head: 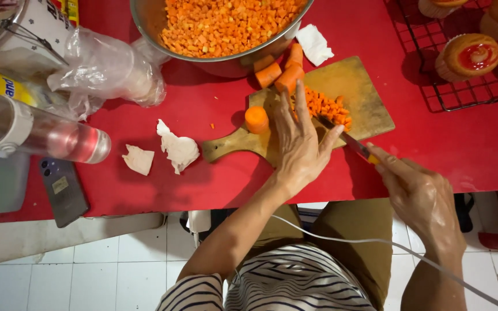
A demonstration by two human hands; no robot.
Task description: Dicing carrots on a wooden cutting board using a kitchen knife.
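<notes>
Red tabletop (203, 184) spans the view above white floor tiles. Nearest, the right hand (419, 196) is clenched around a knife (347, 138), its long axis slanting up-left toward the left hand (301, 144). That hand lies flat, fingers spread, on the wooden cutting board (364, 103) beside diced carrot (327, 106). Beyond, carrot chunks (280, 69) and a steel bowl (145, 23).

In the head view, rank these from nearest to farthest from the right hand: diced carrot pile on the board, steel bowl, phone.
From the right hand:
1. Diced carrot pile, on the board just past the knife tip.
2. Steel bowl, at the table's far edge.
3. Phone, far across at the near left edge.
</notes>
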